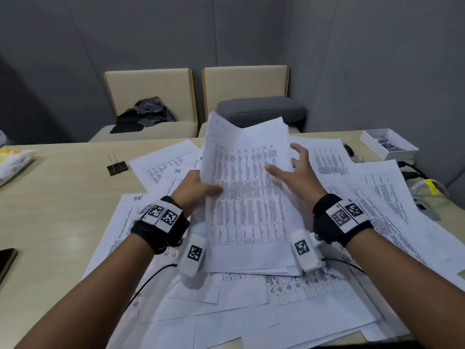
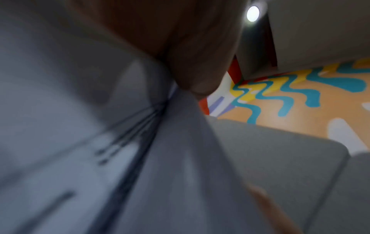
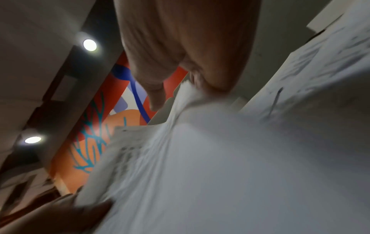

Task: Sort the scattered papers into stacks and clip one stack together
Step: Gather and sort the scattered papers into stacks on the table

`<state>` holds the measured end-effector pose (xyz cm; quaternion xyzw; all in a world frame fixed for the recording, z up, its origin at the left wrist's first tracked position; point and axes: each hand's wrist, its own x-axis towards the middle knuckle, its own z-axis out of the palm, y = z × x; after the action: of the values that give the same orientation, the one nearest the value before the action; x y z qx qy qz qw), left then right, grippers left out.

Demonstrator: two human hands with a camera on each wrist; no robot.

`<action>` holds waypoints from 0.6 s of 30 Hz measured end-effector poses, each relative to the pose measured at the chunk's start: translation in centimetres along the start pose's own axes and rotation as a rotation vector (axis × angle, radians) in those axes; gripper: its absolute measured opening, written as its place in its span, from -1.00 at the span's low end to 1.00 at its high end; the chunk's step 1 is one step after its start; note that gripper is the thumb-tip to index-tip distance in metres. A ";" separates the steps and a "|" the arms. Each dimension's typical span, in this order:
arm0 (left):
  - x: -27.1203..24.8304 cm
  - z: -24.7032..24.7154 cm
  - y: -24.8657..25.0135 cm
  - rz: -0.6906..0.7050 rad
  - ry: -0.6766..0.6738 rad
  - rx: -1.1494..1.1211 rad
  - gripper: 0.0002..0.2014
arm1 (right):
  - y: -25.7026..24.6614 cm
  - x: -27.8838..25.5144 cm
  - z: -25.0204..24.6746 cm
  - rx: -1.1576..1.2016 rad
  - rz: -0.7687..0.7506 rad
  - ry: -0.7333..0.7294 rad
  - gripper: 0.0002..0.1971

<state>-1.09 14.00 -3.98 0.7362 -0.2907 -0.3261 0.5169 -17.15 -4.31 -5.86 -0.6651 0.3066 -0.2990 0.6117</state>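
Note:
A stack of printed sheets (image 1: 246, 202) is held tilted up off the table, its far end curling upward. My left hand (image 1: 198, 187) grips the stack's left edge, thumb on the top page; the left wrist view shows the thumb (image 2: 192, 71) pressing blurred sheets (image 2: 170, 158). My right hand (image 1: 294, 170) is spread with straight fingers at the stack's right edge. In the right wrist view its fingers (image 3: 210, 63) touch the fanned paper edges (image 3: 200, 158). Scattered papers (image 1: 390, 205) cover the table beneath. A black binder clip (image 1: 117, 167) lies at the left.
A white box of clips (image 1: 387, 147) stands at the table's far right, with cables and small items near it. A plastic bag (image 1: 12, 162) and a dark phone (image 1: 6, 260) lie at the left edge. Two beige chairs (image 1: 151, 86) stand behind the table (image 1: 50, 210).

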 end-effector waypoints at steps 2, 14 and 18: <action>-0.4 -1.5 -0.2 -0.027 0.048 0.050 -0.93 | -0.1 0.5 -0.9 -0.150 0.054 -0.010 -0.40; -1.5 -7.3 -4.2 -0.263 0.181 -0.065 -0.71 | 2.1 1.6 -1.6 -1.087 0.019 -0.358 -0.60; -1.2 -7.8 -4.6 -0.285 0.181 -0.014 -0.80 | 1.5 2.2 -2.6 -0.874 -0.022 -0.185 -0.66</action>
<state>4.72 20.70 -6.14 0.7926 -0.1333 -0.3303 0.4948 -17.81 -7.73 -7.09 -0.8884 0.3411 -0.0873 0.2946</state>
